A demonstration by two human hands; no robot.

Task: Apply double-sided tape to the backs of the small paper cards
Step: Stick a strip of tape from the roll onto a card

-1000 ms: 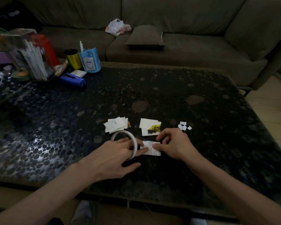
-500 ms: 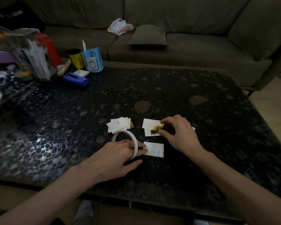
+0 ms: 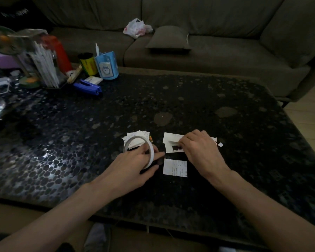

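Head view (the only one) looks forward and down, close over table point(image 3: 225, 179).

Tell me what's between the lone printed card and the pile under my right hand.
Just a narrow strip of bare table, per the head view; lone printed card and pile lie apart.

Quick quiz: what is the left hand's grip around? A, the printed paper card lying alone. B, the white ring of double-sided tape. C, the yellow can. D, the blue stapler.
B: the left hand has its grip on the white ring of double-sided tape, with fingers passing through the ring's hole.
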